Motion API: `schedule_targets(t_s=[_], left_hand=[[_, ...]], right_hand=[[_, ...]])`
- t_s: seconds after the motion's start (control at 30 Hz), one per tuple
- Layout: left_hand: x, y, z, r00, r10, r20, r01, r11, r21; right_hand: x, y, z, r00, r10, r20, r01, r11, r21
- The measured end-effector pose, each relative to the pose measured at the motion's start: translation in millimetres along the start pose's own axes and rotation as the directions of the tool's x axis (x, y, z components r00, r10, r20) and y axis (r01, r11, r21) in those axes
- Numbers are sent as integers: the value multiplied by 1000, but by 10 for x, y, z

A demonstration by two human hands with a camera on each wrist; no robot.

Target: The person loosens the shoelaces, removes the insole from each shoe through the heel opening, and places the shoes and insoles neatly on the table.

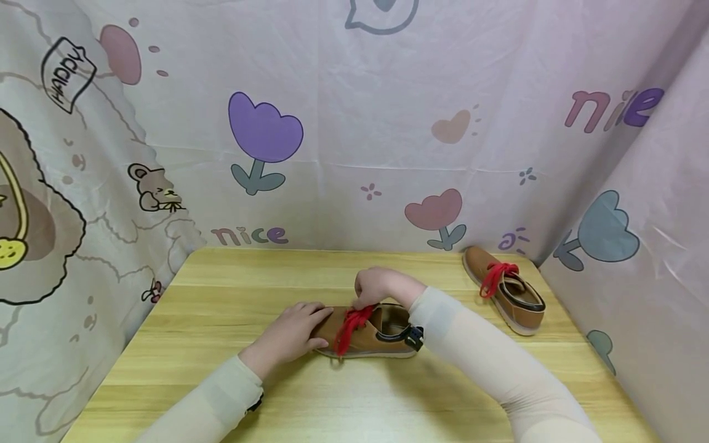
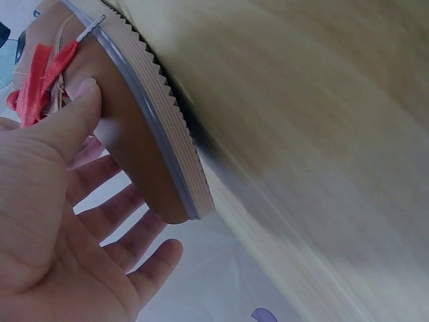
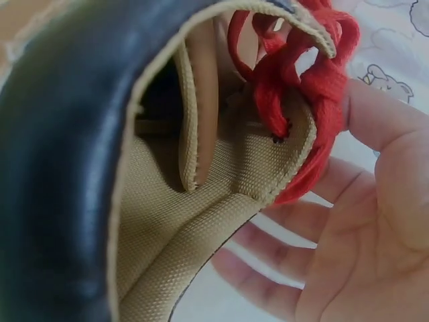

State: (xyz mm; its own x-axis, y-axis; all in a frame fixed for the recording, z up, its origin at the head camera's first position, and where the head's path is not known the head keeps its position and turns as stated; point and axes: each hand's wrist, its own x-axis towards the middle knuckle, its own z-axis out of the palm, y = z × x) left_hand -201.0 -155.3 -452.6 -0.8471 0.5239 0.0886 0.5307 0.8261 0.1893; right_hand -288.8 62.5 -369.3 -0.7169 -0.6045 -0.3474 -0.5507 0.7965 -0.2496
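Observation:
A brown shoe (image 1: 365, 338) lies sole down on the table, toe to the left, its red shoelace (image 1: 346, 329) tied in a bow. My left hand (image 1: 290, 332) holds the toe, thumb on the near side and fingers over the far side. In the left wrist view its thumb presses the brown upper (image 2: 131, 141) beside the lace. Over the bow, my right hand (image 1: 379, 286) pinches the lace. The right wrist view looks across the dark padded collar (image 3: 60, 154) into the beige lining, with lace loops (image 3: 322, 94) against the thumb; the fingertips are partly hidden.
A matching brown shoe (image 1: 520, 314) with a red bow stands at the table's back right. The wooden table (image 1: 232, 283) meets a printed curtain (image 1: 343, 135) at the back and sides. A small black device (image 1: 413, 338) sits at the right wrist, close to the shoe's heel.

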Motion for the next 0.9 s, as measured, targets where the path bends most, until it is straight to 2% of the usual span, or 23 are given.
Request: schedule_targets(t_s=[0.2,0.43,0.63,0.9], left_hand=[[5,6,4,1000,-3,-5,3,1000,-2],[-6,23,-20,1000,-3,-7,3,1000,-3],[-8,26,-19,1000,-1,-3,1,1000,12],[1,20,-9,1000,-2,-6,2,1000,6]], right_hand=[[0,52,-54,997,-75,-16,75,997,14],[-5,123,-109,988,-155,4,155,988,-15],[-21,125,-131,992,-123,1,123,992,-8],[10,187,-185,991,-84,-100,84,996,-3]])
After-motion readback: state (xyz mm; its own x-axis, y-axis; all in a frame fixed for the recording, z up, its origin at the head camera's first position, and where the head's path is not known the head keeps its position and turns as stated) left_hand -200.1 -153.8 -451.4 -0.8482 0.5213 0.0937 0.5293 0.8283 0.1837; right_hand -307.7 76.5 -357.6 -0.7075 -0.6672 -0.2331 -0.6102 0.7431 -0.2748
